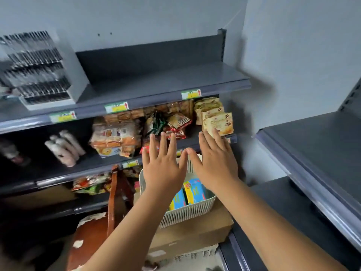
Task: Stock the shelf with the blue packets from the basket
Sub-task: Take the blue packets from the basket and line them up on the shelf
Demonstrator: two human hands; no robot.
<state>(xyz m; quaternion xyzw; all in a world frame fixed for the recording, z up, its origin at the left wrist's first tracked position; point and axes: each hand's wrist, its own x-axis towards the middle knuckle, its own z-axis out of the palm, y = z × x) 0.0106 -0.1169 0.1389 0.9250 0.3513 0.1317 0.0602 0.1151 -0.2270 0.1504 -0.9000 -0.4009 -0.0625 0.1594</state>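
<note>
Both my hands are stretched out side by side with straight, spread fingers, held above a white slatted basket [187,212]. My left hand [163,165] and my right hand [215,163] hold nothing. Blue and yellow packets [194,190] stand upright inside the basket, partly hidden by my wrists. The basket sits on a brown cardboard box [195,233]. The grey top shelf [166,83] is bare on its right part. The middle shelf [109,163] behind my fingertips carries snack packs.
A grey display box [45,69] of dark items stands on the top shelf's left. Beige packets [216,120], red packs and biscuit bags fill the middle shelf. A wooden chair [115,194] stands left of the basket. Another grey shelf unit [320,145] juts in on the right.
</note>
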